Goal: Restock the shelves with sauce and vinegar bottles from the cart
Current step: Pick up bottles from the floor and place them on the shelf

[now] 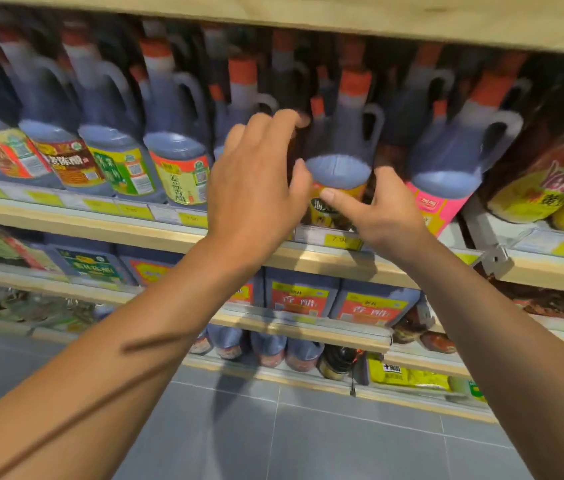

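You had both hands up at the shelf, working the yellow-labelled bottle at its front edge. Your right hand clasped it, thumb across the label, fingers round the right side. Your left hand cupped its left shoulder, though I couldn't call a true grip there. Seating step, I'd say; next it wanted squaring up beside the pink-labelled bottle. The cart was out of shot, the labels were blurred, and the bottle's base was hidden.
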Motion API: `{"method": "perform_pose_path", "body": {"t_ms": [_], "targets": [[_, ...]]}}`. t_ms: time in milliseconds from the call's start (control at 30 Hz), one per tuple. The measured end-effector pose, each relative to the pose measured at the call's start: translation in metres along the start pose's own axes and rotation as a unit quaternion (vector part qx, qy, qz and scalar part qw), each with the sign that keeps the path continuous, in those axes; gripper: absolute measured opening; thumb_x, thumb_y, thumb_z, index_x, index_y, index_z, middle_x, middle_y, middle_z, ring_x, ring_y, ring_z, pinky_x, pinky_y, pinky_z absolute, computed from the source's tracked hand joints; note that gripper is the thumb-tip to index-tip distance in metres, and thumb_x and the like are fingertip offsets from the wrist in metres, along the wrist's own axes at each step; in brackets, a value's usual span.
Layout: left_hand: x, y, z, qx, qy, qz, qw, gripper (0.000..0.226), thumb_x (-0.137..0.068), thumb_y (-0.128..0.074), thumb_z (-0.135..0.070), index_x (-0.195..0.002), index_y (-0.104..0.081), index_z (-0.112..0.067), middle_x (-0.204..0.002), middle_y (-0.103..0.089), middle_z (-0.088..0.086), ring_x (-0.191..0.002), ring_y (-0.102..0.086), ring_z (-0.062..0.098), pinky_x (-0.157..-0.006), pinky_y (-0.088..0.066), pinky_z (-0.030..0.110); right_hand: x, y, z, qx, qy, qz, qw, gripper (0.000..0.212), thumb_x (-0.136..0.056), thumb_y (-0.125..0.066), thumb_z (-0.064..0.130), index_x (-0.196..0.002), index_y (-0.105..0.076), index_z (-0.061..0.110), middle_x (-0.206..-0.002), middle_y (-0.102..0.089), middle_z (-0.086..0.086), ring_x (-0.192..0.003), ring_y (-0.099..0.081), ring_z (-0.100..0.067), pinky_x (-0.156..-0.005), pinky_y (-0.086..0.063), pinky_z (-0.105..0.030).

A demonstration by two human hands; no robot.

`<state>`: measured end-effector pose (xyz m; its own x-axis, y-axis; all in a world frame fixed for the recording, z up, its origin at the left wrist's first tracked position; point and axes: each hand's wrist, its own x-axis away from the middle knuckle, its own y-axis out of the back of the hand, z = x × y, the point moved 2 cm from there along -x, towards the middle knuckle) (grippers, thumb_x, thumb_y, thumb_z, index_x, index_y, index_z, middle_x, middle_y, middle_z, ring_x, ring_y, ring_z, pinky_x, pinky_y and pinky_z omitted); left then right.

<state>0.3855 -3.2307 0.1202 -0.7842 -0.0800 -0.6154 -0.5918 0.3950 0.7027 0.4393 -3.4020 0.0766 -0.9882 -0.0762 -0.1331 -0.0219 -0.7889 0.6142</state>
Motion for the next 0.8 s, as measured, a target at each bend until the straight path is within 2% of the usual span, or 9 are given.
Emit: {"method": "perform_pose_path", "body": {"t_ms": [67,167,233,300,433,567,667,733,800], "targets": [[-0.002,0.012,0.010,-0.031,-0.012,-0.072,0.997,0.043,-0.087,-0.060,-0.022,-0.129,-0.056,-0.018,-0.125,-0.055,0.010,-0.107,-0.055,0.033,-0.072,-0.048,0.045,0.001,-0.001,0.000,0.001,-0.010,0.001,1.000,0.048,-0.082,-0.077,0.053,-0.106,-0.051,0.021,-0.095,-0.061,0.008,-0.084,-0.057,-0.011,-0.070,-0.043,-0.027],[-0.015,0.025,0.026,-0.037,0.052,-0.110,0.992,0.047,-0.089,-0.065,-0.026,-0.128,-0.048,-0.005,-0.133,-0.047,0.019,-0.098,-0.054,0.039,-0.062,-0.038,0.039,0.002,-0.002,0.001,0.000,-0.023,0.004,1.000,0.049,-0.083,-0.075,0.054,-0.109,-0.051,0.021,-0.097,-0.061,0.008,-0.085,-0.057,-0.012,-0.072,-0.048,-0.031],[-0.024,0.030,0.035,-0.040,0.105,-0.088,0.990,0.047,-0.092,-0.067,-0.033,-0.121,-0.046,-0.003,-0.124,-0.048,0.019,-0.095,-0.055,0.045,-0.065,-0.037,0.041,0.002,-0.004,0.003,-0.004,-0.031,0.000,1.000,0.048,-0.083,-0.075,0.054,-0.109,-0.051,0.021,-0.096,-0.061,0.008,-0.085,-0.058,-0.012,-0.070,-0.048,-0.028],[-0.034,0.029,0.044,-0.052,0.144,-0.042,0.987,0.040,-0.093,-0.066,-0.040,-0.103,-0.046,-0.008,-0.104,-0.051,0.015,-0.095,-0.058,0.047,-0.069,-0.039,0.044,0.003,-0.007,0.006,-0.014,-0.037,-0.003,0.999,0.046,-0.083,-0.076,0.054,-0.105,-0.051,0.022,-0.092,-0.058,0.013,-0.081,-0.056,-0.007,-0.066,-0.044,-0.025],[-0.045,0.018,0.056,-0.100,0.124,0.016,0.987,0.052,-0.094,-0.065,-0.048,-0.067,-0.033,-0.017,-0.077,-0.050,0.011,-0.079,-0.060,0.043,-0.061,-0.035,0.039,0.002,-0.021,0.013,-0.032,-0.039,-0.008,0.999,0.047,-0.080,-0.077,0.057,-0.103,-0.052,0.025,-0.092,-0.059,0.014,-0.088,-0.059,-0.014,-0.074,-0.046,-0.032],[-0.049,0.013,0.061,-0.104,0.124,0.003,0.987,0.052,-0.091,-0.070,-0.046,-0.063,-0.039,-0.015,-0.073,-0.055,0.015,-0.076,-0.061,0.045,-0.060,-0.035,0.039,0.002,-0.027,0.019,-0.030,-0.032,-0.011,0.999,0.048,-0.080,-0.077,0.057,-0.105,-0.050,0.026,-0.100,-0.061,0.011,-0.094,-0.060,-0.017,-0.076,-0.047,-0.034],[-0.047,0.012,0.059,-0.094,0.125,-0.003,0.988,0.045,-0.089,-0.069,-0.043,-0.068,-0.048,-0.010,-0.076,-0.062,0.020,-0.074,-0.061,0.045,-0.060,-0.046,0.043,0.010,-0.025,0.011,-0.026,-0.005,0.002,1.000,0.041,-0.083,-0.075,0.053,-0.105,-0.051,0.028,-0.106,-0.061,0.011,-0.100,-0.060,-0.013,-0.077,-0.049,-0.030],[-0.046,0.012,0.057,-0.087,0.128,-0.002,0.988,0.044,-0.089,-0.069,-0.041,-0.067,-0.048,-0.009,-0.074,-0.061,0.019,-0.072,-0.061,0.045,-0.062,-0.052,0.047,0.027,-0.016,0.003,-0.030,0.067,-0.080,0.994,0.041,-0.085,-0.077,0.041,-0.115,-0.055,0.023,-0.111,-0.054,0.008,-0.106,-0.059,-0.013,-0.086,-0.052,-0.031],[-0.046,0.012,0.056,-0.078,0.131,-0.001,0.988,0.042,-0.089,-0.069,-0.040,-0.069,-0.050,-0.008,-0.075,-0.061,0.019,-0.073,-0.061,0.045,-0.063,-0.052,0.047,0.047,0.007,-0.006,-0.009,0.141,-0.218,0.966,0.039,-0.086,-0.078,0.023,-0.116,-0.054,0.017,-0.110,-0.047,0.005,-0.102,-0.056,-0.018,-0.089,-0.050,-0.034]]}}
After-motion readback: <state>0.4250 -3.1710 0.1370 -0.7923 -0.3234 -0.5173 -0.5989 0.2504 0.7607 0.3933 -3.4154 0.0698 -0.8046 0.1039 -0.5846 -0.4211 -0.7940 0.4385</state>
